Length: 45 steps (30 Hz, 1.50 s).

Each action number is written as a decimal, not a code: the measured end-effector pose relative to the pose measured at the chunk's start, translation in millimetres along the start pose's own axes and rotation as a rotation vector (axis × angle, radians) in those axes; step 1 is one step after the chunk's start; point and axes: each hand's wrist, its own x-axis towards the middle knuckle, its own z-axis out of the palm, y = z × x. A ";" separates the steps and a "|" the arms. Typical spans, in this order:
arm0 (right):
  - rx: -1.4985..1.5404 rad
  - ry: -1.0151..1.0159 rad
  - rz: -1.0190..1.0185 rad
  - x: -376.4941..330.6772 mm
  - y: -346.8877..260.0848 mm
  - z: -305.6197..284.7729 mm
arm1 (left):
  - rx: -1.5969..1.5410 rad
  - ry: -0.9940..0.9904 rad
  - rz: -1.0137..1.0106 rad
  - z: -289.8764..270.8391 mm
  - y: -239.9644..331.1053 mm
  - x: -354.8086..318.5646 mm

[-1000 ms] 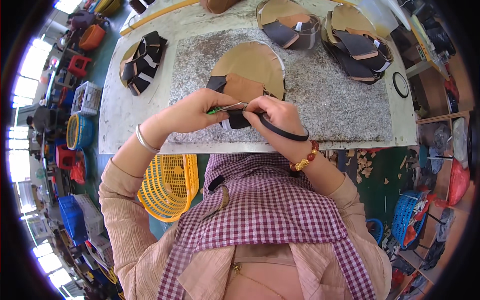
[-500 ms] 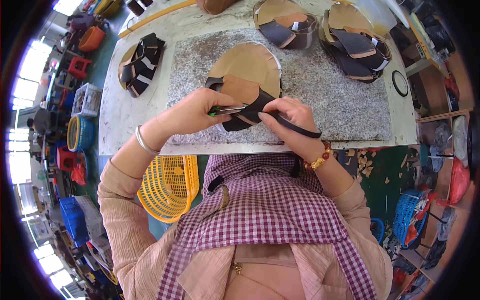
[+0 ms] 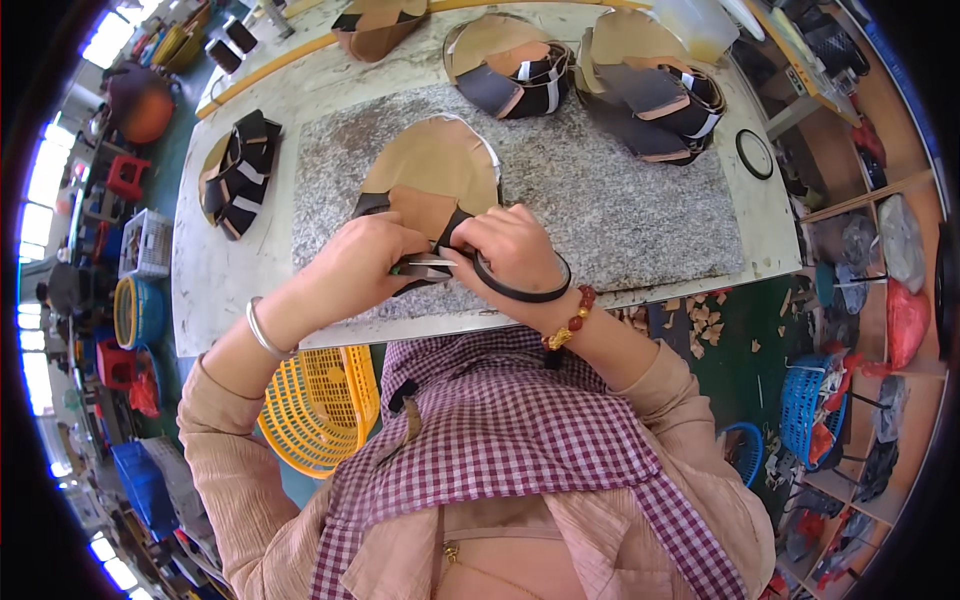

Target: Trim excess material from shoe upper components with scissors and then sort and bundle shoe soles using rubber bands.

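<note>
A shoe upper (image 3: 428,158) with a tan lining, an orange-brown panel and black straps lies at the near edge of the work mat, under both hands. My left hand (image 3: 362,262) is closed around small metal snips (image 3: 430,265) with a bit of green at the handle. Their blades point right, toward my right thumb. My right hand (image 3: 512,250) is beside them, fingers bent and pinching a narrow black strip (image 3: 527,295), which curves in a loop below the hand. The pinched end of the strip and the upper's near part are mostly hidden by my fingers.
More shoe uppers lie on the table: a black and tan one (image 3: 240,172) at left, another (image 3: 510,65) at the back, and a stack (image 3: 655,85) at back right. A black ring (image 3: 754,154) lies near the right edge. A yellow basket (image 3: 318,405) stands below the front edge.
My hands have come closer together, and the snips' blades now sit by my right thumb. The black strip, earlier trailing right, now curves round in a loop. The whole view has shifted.
</note>
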 end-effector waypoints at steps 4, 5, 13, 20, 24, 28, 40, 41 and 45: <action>0.461 -0.066 0.231 7.0 4.2 -19.8 | -0.085 -0.013 -0.014 -1.8 -4.6 -6.0; 0.471 -0.188 0.187 7.9 7.8 -26.8 | -0.152 -0.049 -0.035 -2.2 -6.8 -9.6; 0.350 -0.251 0.127 15.4 17.1 -13.4 | -0.437 0.016 -0.088 16.8 -25.7 -18.6; 0.198 -0.226 0.066 6.9 9.1 11.2 | -0.416 -0.033 -0.191 16.9 -19.3 -1.0; 0.155 -0.251 -0.005 13.0 13.3 -2.1 | -0.451 -0.051 -0.241 23.2 -24.3 -4.1; 0.170 -0.268 -0.062 17.1 21.0 -8.1 | -0.544 -0.040 -0.190 27.8 -29.4 -8.9; 0.168 -0.326 0.032 15.0 8.8 0.6 | -0.244 -0.025 -0.109 -10.3 -17.4 -14.8; 0.221 -0.317 0.023 13.0 7.3 -0.6 | -0.185 -0.084 -0.168 -20.3 -15.1 -12.6; 0.230 -0.218 -0.045 5.0 7.9 3.5 | 0.069 -0.144 0.020 -42.8 -27.3 5.1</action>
